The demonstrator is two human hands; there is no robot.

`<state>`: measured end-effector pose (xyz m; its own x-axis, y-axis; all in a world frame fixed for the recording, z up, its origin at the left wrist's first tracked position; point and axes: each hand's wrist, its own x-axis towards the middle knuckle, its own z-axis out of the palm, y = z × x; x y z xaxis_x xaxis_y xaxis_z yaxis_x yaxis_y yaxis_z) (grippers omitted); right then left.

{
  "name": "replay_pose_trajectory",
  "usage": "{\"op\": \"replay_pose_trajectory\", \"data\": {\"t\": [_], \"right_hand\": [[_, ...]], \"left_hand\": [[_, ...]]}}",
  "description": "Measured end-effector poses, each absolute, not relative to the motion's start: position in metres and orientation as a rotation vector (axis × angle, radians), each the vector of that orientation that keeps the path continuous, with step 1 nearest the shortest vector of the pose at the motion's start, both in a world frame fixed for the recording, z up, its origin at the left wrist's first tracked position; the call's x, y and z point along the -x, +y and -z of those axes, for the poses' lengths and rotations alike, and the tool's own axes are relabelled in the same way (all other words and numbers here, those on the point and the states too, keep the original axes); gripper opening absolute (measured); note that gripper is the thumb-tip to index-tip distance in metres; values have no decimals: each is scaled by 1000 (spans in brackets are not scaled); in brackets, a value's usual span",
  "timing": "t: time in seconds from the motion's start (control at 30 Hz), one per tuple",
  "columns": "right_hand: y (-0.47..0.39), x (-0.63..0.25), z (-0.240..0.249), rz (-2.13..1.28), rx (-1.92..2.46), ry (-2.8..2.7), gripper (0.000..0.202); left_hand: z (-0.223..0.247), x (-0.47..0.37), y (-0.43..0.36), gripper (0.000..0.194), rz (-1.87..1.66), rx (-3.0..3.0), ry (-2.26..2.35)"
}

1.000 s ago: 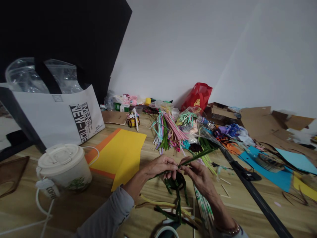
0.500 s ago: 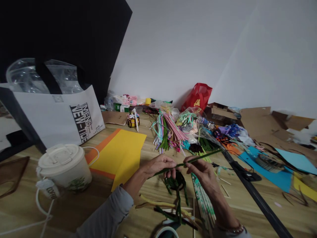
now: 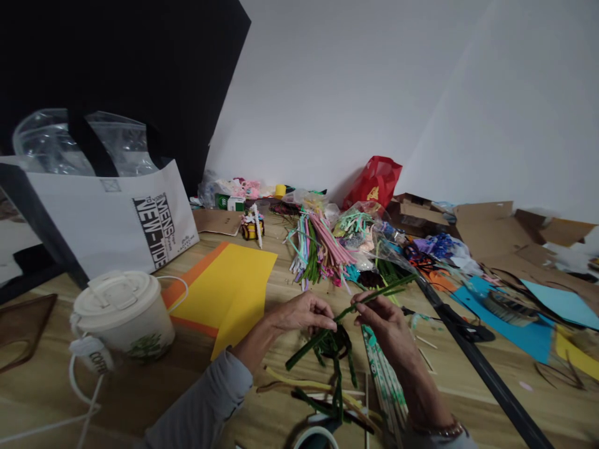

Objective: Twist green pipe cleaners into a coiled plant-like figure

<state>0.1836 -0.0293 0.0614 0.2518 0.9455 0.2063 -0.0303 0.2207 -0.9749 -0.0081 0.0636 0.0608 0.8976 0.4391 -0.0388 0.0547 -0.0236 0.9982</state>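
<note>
Dark green pipe cleaners (image 3: 388, 290) run slantwise between my two hands, one end pointing down left and the other up right. My right hand (image 3: 380, 315) pinches them between thumb and fingers near the middle. My left hand (image 3: 304, 313) has its fingers curled and thumb pressed in, gripping the same strands just left of the right hand. Beneath the hands, a dark green pipe-cleaner piece (image 3: 333, 345) with bent, dangling strands stands over the table, partly hidden by the held strands.
Loose yellow and brown pipe cleaners (image 3: 290, 380) and a roll of tape (image 3: 316, 438) lie near me. Patterned strips (image 3: 384, 380) are on the right. A lidded cup (image 3: 124, 318), yellow paper (image 3: 234, 280), a pipe-cleaner bundle (image 3: 313, 246) and a black bar (image 3: 482, 365) surround the work.
The held pipe cleaners have tilted more steeply; their lower left end now sticks out below my left hand. My left fingers have curled in, while the right hand has barely shifted.
</note>
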Motion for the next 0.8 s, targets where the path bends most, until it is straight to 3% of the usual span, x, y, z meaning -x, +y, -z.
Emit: {"op": "replay_pose_trajectory", "data": {"t": [0.17, 0.37, 0.57, 0.8], "right_hand": [[-32, -177, -64, -943, 1107, -1136, 19], [-34, -164, -69, -964, 1113, -1248, 19], [-35, -161, -70, -819, 1194, -1146, 40], [-32, -170, -61, -617, 1052, -825, 17]], "left_hand": [[-64, 11, 62, 41, -276, -1574, 355], [-62, 1, 53, 39, -462, -1461, 421], [-62, -4, 51, 39, -561, -1501, 493], [-63, -2, 52, 34, -628, -1447, 517]]}}
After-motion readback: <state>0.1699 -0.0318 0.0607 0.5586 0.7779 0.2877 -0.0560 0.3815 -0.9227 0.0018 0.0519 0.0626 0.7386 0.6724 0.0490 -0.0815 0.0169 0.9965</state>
